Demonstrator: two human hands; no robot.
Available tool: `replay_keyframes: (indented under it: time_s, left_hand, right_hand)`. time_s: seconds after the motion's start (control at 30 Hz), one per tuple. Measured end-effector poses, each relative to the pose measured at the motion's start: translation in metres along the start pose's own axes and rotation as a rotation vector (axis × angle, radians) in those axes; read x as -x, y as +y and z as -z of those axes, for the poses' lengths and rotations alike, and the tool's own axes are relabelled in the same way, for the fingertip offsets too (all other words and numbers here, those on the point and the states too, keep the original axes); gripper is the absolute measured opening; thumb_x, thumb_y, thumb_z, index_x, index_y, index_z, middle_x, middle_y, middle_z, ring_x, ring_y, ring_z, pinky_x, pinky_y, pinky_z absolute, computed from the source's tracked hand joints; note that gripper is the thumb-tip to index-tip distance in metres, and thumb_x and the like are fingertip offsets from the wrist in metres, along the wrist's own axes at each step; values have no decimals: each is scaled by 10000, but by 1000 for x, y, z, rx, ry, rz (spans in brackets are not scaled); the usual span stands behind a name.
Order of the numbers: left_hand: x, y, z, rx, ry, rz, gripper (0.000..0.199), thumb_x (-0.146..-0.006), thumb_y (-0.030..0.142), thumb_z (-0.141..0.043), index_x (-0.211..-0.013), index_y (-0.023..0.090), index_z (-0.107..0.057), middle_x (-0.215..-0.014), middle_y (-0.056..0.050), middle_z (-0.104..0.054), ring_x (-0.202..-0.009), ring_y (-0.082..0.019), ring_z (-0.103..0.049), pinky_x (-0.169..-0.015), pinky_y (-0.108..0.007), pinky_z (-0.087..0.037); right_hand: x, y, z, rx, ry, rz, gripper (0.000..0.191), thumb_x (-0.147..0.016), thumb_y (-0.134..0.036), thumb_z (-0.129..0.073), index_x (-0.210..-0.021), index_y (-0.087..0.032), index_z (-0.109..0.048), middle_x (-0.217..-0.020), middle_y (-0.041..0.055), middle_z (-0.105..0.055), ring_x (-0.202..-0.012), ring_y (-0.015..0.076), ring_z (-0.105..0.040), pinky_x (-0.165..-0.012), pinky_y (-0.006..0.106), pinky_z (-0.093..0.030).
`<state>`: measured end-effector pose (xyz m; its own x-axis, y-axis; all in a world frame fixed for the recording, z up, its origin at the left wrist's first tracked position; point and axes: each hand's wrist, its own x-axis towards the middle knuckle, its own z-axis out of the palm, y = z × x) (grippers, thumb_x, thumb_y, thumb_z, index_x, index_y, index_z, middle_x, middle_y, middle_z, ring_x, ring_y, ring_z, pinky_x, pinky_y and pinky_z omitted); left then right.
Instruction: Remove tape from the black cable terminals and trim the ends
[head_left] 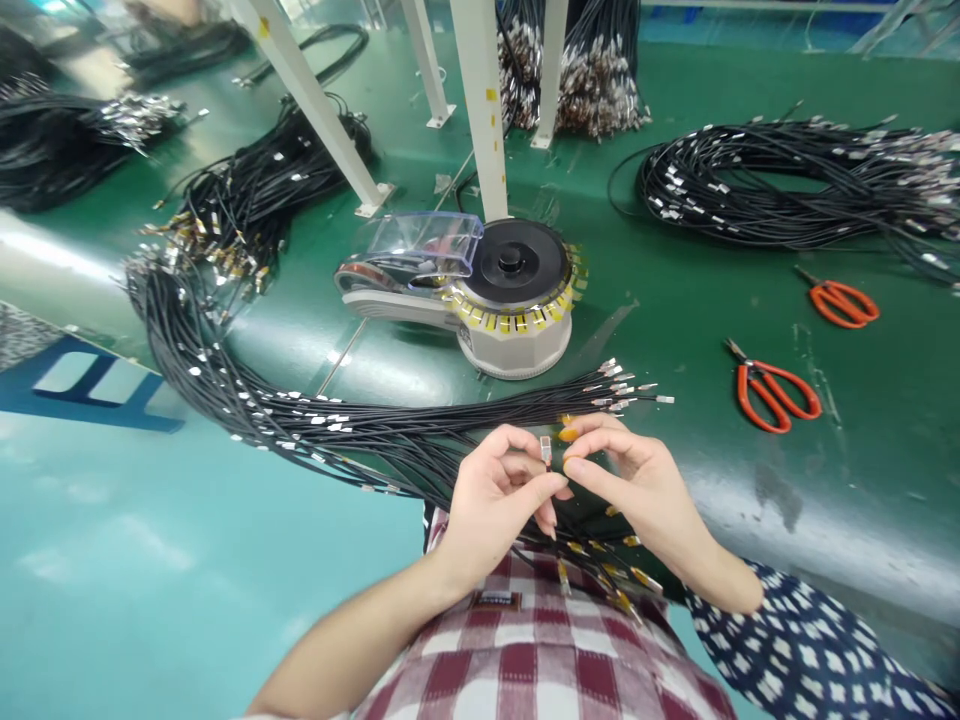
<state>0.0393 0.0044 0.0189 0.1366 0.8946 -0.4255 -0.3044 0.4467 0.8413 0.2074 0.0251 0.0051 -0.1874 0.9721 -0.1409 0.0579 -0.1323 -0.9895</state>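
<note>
My left hand (504, 490) is closed on a thin black cable, whose metal connector (546, 448) sticks up between the fingers. Just right of it, my right hand (626, 470) has its fingertips pinched, with small pieces of yellow tape (568, 432) at them. Behind both hands lies a long bundle of black cables (420, 415) with silvery connectors at its right end. Below the hands, by the checked apron (525, 640), are cable ends (600, 570) with yellow tape around them.
A round tape dispenser (514, 345), ringed with yellow tape strips, stands beyond the cables. Two orange-handled scissors (776, 395) and snips (844, 303) lie at right. A coiled cable bundle (750, 225) is behind them. White posts (480, 110) rise from the green table (660, 320).
</note>
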Motion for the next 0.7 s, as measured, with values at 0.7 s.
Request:
replay_keyframes:
  time_s: [0.7]
  left_hand:
    - [5,-1,-2,-106,11,-34,369,-772,287,-779,-1085,165,-627,-621,10,-687,-445,-111,-602,-456,-217,-558]
  right_hand:
    - [-3,-3,-5,15,-24,4,140,-769,-330,-762,-710,-217,-703,-954,55,-675,-961,235,-635,-959,419,-455]
